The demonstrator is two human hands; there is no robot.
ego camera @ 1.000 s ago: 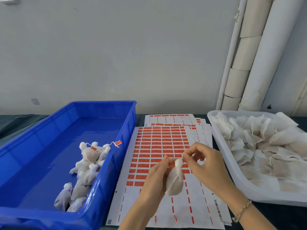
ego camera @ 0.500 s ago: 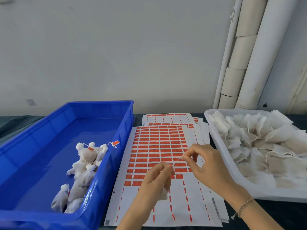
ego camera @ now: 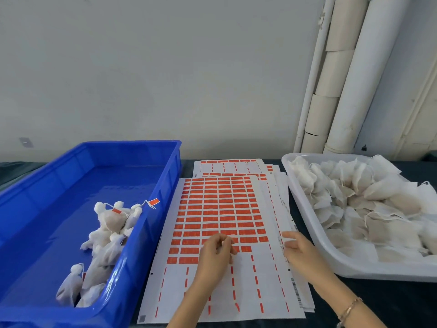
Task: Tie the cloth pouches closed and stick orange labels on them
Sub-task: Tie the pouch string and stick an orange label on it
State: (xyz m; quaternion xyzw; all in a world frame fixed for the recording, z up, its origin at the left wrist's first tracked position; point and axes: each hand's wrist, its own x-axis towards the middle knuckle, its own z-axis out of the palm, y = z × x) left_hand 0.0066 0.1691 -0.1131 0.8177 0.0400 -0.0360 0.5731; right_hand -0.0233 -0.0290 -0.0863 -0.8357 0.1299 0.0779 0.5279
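The label sheet (ego camera: pixel 267 280) is pressed flat at its edge by the straight-fingered right hand (ego camera: pixel 299 250), likely to steady peeling. The left hand (ego camera: pixel 216 254) is curled over the orange labels (ego camera: pixel 222 209), and what it pinches is hidden. Tied pouches (ego camera: pixel 111 223) are kept in the blue crate (ego camera: pixel 71 209), untied pouches (ego camera: pixel 369 204) in the white tub (ego camera: pixel 314 235).

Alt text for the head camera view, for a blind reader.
A left hand curls over a sheet of orange labels while the right hand rests on its edge. Tied pouches lie in a blue bin, loose pouches in a white tray.
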